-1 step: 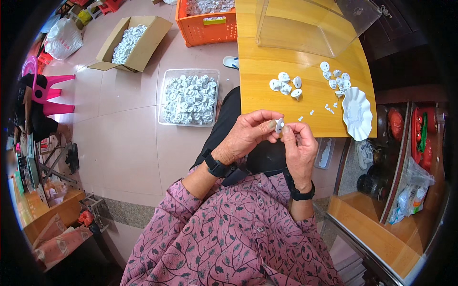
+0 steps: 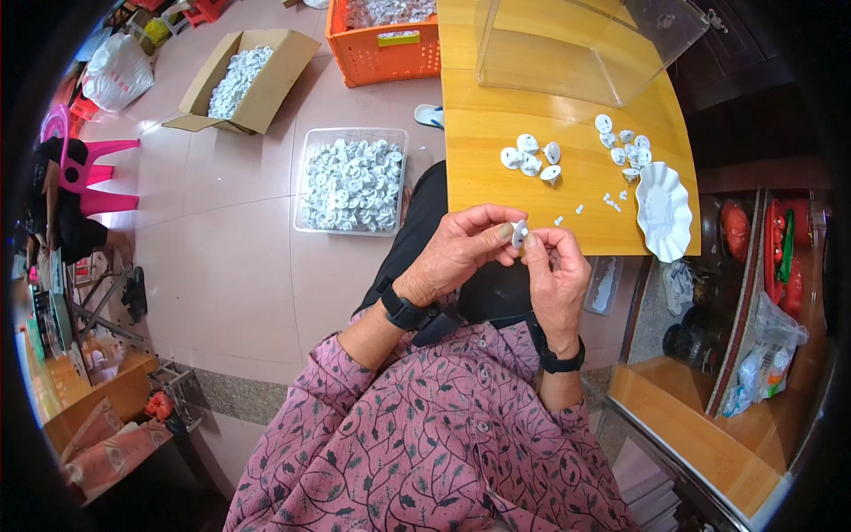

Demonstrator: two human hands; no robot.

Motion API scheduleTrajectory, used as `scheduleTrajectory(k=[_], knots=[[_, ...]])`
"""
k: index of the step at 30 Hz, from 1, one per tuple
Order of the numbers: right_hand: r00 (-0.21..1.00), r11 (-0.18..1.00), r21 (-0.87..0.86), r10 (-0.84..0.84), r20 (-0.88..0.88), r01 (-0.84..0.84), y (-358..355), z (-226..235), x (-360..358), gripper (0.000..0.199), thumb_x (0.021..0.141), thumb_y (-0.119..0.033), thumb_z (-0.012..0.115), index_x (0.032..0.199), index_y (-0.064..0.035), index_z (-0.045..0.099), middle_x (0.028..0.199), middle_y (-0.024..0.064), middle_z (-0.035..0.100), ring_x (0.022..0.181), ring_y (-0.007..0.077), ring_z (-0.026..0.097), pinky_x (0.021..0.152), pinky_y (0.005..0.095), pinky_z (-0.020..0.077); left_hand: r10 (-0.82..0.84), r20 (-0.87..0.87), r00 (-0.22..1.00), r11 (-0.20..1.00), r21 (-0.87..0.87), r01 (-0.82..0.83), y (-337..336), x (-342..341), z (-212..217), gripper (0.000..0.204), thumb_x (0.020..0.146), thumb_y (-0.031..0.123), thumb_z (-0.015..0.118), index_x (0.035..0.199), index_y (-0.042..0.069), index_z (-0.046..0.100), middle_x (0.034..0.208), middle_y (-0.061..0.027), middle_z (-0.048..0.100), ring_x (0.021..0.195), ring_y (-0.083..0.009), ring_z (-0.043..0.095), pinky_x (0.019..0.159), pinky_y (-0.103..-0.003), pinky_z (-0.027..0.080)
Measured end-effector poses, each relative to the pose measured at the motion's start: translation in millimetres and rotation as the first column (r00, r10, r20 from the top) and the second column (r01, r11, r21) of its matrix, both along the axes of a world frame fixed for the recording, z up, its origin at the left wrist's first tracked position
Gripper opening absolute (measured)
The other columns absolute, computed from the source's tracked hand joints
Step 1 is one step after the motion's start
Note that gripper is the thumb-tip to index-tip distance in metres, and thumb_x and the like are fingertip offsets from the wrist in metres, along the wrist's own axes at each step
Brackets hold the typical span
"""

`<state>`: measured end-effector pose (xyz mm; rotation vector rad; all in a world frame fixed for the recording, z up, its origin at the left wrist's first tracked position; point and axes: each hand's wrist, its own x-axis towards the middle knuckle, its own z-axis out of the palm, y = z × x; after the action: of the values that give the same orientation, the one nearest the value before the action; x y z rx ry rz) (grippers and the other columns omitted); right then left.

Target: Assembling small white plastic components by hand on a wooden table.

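Note:
My left hand (image 2: 465, 246) pinches a small white round plastic piece (image 2: 519, 235) with dark holes between thumb and fingers, just off the table's near edge. Against the right side of that piece, my right hand (image 2: 558, 270) has its thumb and fingertips pressed together; whatever lies between them is too small or hidden to name. Beyond my hands, a cluster of similar white round pieces (image 2: 530, 163) lies on the wooden table (image 2: 483, 115). A second group (image 2: 631, 152) sits farther right. Several tiny white pegs (image 2: 612, 203) are scattered near a white scalloped dish (image 2: 651, 186).
A clear bin (image 2: 303, 186) full of white pieces stands on the floor to the left. Behind it are an open cardboard box (image 2: 288, 66) and an orange crate (image 2: 381, 64), both holding white pieces. A transparent box (image 2: 567, 75) occupies the table's far end. Shelves (image 2: 700, 403) flank my right side.

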<state>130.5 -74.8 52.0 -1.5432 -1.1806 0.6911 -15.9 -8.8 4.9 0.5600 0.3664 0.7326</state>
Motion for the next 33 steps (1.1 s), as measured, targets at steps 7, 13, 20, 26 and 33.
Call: scheduleTrajectory(k=[7, 13, 20, 26, 33], knots=[[0.990, 0.999, -0.019, 0.043, 0.132, -0.041, 0.7, 7.1, 1.3, 0.010, 0.095, -0.007, 0.063, 0.091, -0.0001, 0.059, 0.076, 0.0054, 0.064, 0.065, 0.0092, 0.057, 0.058, 0.0262, 0.0478, 0.003, -0.064, 0.998, 0.999, 0.038, 0.000, -0.6, -0.5, 0.5, 0.028, 0.099, 0.011, 0.061, 0.124, -0.001, 0.062, 0.101, -0.0061, 0.067, 0.084, -0.0119, 0.064, 0.080, -0.026, 0.056], [0.977, 0.996, 0.003, 0.090, 0.193, -0.092, 1.6, 6.2, 0.9, 0.008, 0.096, -0.005, 0.062, 0.092, 0.0000, 0.058, 0.081, 0.0075, 0.065, 0.067, 0.0120, 0.061, 0.060, 0.0276, 0.0497, 0.009, -0.114, 0.993, 0.997, 0.071, 0.000, -0.4, -2.5, 1.4, 0.028, 0.099, 0.011, 0.061, 0.124, -0.002, 0.062, 0.101, -0.0064, 0.067, 0.082, -0.0118, 0.064, 0.078, -0.025, 0.056], [0.997, 1.000, -0.018, 0.022, 0.076, -0.020, -7.4, -14.9, 5.1, 0.008, 0.097, -0.007, 0.063, 0.094, 0.0003, 0.061, 0.079, 0.0061, 0.062, 0.068, 0.0118, 0.057, 0.063, 0.0278, 0.0487, 0.048, -0.087, 0.995, 0.998, 0.044, -0.044, 2.3, -8.5, 6.2, 0.029, 0.099, 0.011, 0.061, 0.125, -0.001, 0.061, 0.100, -0.0069, 0.068, 0.082, -0.0119, 0.065, 0.077, -0.025, 0.056], [0.910, 0.996, 0.018, -0.085, 0.405, 0.085, -12.5, -16.0, 20.9, 0.005, 0.095, -0.004, 0.061, 0.097, 0.0014, 0.061, 0.088, 0.0115, 0.060, 0.075, 0.0222, 0.061, 0.066, 0.0334, 0.0501, 0.391, -0.089, 0.916, 0.919, -0.024, -0.395, 28.5, -45.5, -9.9, 0.028, 0.100, 0.011, 0.060, 0.124, -0.001, 0.061, 0.104, -0.0082, 0.068, 0.083, -0.0146, 0.066, 0.074, -0.026, 0.057], [0.643, 0.992, 0.063, -0.120, 0.757, 0.111, -7.9, -29.8, 39.9, 0.024, 0.091, -0.002, 0.063, 0.115, -0.0008, 0.064, 0.106, 0.0135, 0.060, 0.099, 0.0304, 0.060, 0.086, 0.0439, 0.0483, 0.643, -0.236, 0.729, 0.712, -0.168, -0.682, 67.8, -112.8, -76.8, 0.019, 0.097, 0.009, 0.063, 0.112, -0.002, 0.060, 0.096, -0.0077, 0.064, 0.088, -0.0185, 0.066, 0.077, -0.027, 0.058]])
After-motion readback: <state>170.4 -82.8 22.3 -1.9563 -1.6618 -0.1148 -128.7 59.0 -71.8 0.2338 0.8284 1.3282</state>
